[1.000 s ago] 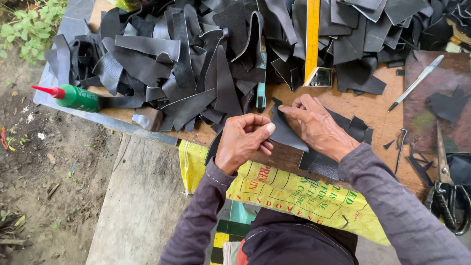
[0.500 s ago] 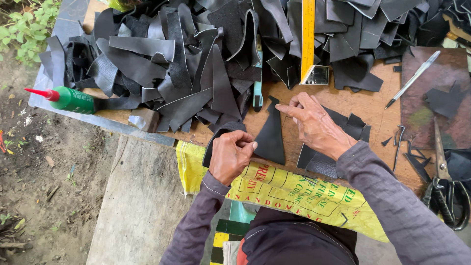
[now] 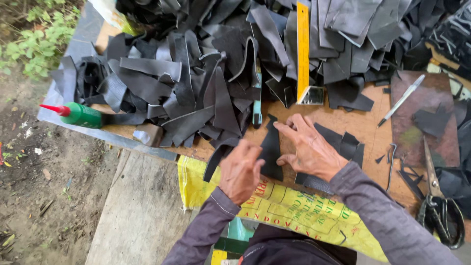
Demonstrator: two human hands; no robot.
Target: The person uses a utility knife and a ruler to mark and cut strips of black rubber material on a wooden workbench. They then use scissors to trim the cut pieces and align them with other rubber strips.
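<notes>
Since half a second ago the left hand (image 3: pixel 240 172) has slid along the near edge of the black leather piece (image 3: pixel 271 152), now curled at its lower left side. That piece lies flat on the wooden bench (image 3: pixel 358 125), pointing away, between both hands. Right hand (image 3: pixel 309 149) lies spread, fingertips pressing its right edge; neither grip closes around it, and the yellow ruler (image 3: pixel 303 49) lies beyond.

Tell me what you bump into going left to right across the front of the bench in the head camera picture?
Green glue bottle → left hand → black tapered piece → right hand → scissors.
</notes>
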